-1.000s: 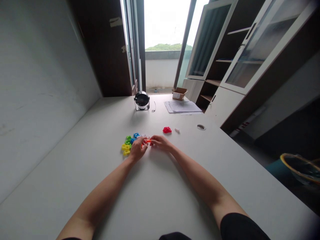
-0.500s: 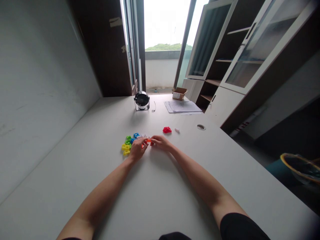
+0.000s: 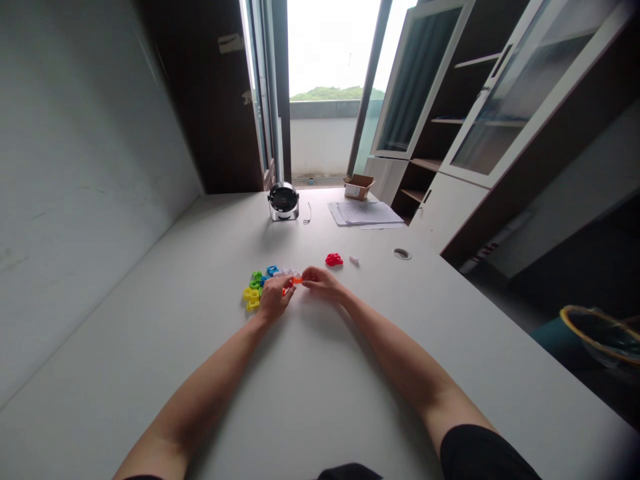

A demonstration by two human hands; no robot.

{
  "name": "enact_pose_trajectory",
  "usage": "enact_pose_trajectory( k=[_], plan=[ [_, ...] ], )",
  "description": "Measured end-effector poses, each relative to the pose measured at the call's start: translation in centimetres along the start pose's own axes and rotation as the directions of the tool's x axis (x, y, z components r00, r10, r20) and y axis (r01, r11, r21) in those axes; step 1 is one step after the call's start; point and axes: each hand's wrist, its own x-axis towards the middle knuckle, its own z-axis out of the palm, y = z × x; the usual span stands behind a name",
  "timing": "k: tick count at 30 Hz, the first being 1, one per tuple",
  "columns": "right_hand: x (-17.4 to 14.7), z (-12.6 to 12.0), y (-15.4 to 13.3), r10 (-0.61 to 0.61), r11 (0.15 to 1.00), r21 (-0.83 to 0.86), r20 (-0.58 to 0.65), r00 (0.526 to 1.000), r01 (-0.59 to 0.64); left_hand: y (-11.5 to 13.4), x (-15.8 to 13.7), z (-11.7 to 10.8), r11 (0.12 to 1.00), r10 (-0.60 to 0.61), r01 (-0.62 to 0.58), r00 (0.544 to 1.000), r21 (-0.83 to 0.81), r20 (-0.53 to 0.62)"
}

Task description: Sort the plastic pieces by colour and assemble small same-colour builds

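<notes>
Between my two hands is a small orange plastic piece (image 3: 297, 281), like a toy building piece. My left hand (image 3: 274, 297) pinches its left end, and my right hand (image 3: 321, 283) closes on its right end. Fingers cover most of it, so its full shape is hidden. Against the left hand lies a pile of similar pieces: yellow pieces (image 3: 251, 295), green pieces (image 3: 257, 277), blue pieces (image 3: 273, 270) and white pieces (image 3: 286, 272). Beyond my right hand sits a clump of red pieces (image 3: 334, 259), with one pale pink piece (image 3: 355, 260) beside it.
On the white table (image 3: 310, 373), a round black and silver device (image 3: 284, 201) stands at the back. Papers (image 3: 367, 213) and an open cardboard box (image 3: 359, 187) lie at the back right. A round cable hole (image 3: 402, 254) is near the right edge; a wall (image 3: 90, 187) borders the left.
My left hand has shifted very slightly left, and a little more of the orange piece shows between the fingers. The piles on the table look the same.
</notes>
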Motion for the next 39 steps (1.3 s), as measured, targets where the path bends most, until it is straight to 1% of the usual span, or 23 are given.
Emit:
enact_pose_trajectory(
  k=[5, 7, 9, 12, 14, 17, 20, 22, 24, 25, 26, 27, 30, 32, 34, 37, 38, 39],
  plan=[
    [-0.1, 0.3, -0.7, -0.071, 0.986, -0.156, -0.028, 0.997, 0.066, 0.0, -0.1, 0.0, 1.0, -0.009, 0.009, 1.0, 0.012, -0.012],
    [-0.1, 0.4, -1.0, -0.129, 0.961, -0.25, -0.038, 0.991, 0.116, -0.1, -0.1, 0.0, 1.0, -0.018, 0.018, 1.0, 0.016, -0.011],
    [-0.1, 0.6, -1.3, -0.21, 0.902, -0.39, -0.026, 0.977, 0.184, -0.1, 0.0, 0.1, 1.0, -0.022, 0.022, 1.0, 0.017, -0.01],
    [-0.1, 0.8, -1.7, -0.302, 0.78, -0.568, 0.023, 0.953, 0.261, -0.2, 0.0, 0.1, 1.0, -0.026, 0.026, 1.0, 0.015, -0.011],
    [-0.1, 0.8, -2.0, -0.324, 0.73, -0.62, 0.057, 0.944, 0.288, -0.3, 0.0, 0.2, 0.999, -0.029, 0.029, 1.0, 0.015, -0.01],
    [-0.2, 1.0, -2.2, -0.329, 0.683, -0.654, 0.121, 0.936, 0.325, -0.4, 0.0, 0.3, 0.999, -0.027, 0.027, 1.0, 0.017, -0.008],
    [-0.1, 0.9, -2.5, -0.316, 0.669, -0.665, 0.149, 0.937, 0.331, -0.3, 0.0, 0.3, 0.999, -0.038, 0.038, 0.999, 0.007, -0.017],
    [0.0, 0.2, -2.6, -0.309, 0.666, -0.678, 0.127, 0.942, 0.31, -0.3, 0.0, 0.2, 0.999, -0.047, 0.047, 0.999, -0.013, -0.02],
    [0.2, -1.1, -2.7, -0.321, 0.66, -0.705, 0.046, 0.946, 0.258, -0.2, 0.0, 0.2, 0.998, -0.047, 0.047, 0.999, -0.038, -0.016],
    [0.2, -2.1, -2.7, -0.337, 0.659, -0.72, -0.027, 0.941, 0.216, -0.2, 0.0, 0.1, 0.998, -0.043, 0.042, 0.999, -0.049, -0.011],
    [0.3, -3.3, -2.7, -0.358, 0.66, -0.733, -0.116, 0.926, 0.163, -0.2, 0.0, 0.1, 0.998, -0.037, 0.037, 0.999, -0.057, -0.006],
    [0.2, -4.7, -2.6, -0.376, 0.663, -0.741, -0.205, 0.904, 0.108, -0.2, 0.0, 0.1, 0.998, -0.03, 0.03, 1.0, -0.063, 0.001],
    [-0.6, -9.5, -2.0, -0.415, 0.654, -0.75, -0.465, 0.782, -0.099, -0.2, 0.0, 0.3, 0.997, -0.012, 0.013, 1.0, -0.071, 0.02],
    [-1.8, -12.8, -1.0, -0.426, 0.622, -0.745, -0.58, 0.695, -0.24, -0.3, 0.0, 0.4, 0.998, -0.014, 0.016, 0.999, -0.067, 0.034],
    [-3.4, -15.7, 0.4, -0.407, 0.601, -0.715, -0.659, 0.632, -0.359, -0.4, 0.0, 0.5, 0.998, -0.023, 0.026, 0.999, -0.061, 0.048],
    [-5.6, -18.6, 2.9, -0.324, 0.574, -0.639, -0.752, 0.574, -0.512, -0.4, 0.0, 0.6, 0.998, -0.034, 0.037, 0.997, -0.041, 0.073],
    [-6.1, -19.3, 3.8, -0.279, 0.56, -0.609, -0.777, 0.564, -0.562, -0.4, 0.0, 0.6, 0.999, -0.034, 0.036, 0.996, -0.025, 0.082],
    [-6.5, -19.7, 4.6, -0.222, 0.538, -0.584, -0.794, 0.566, -0.608, -0.3, -0.1, 0.6, 0.999, -0.032, 0.032, 0.995, 0.0, 0.092]
  ],
)
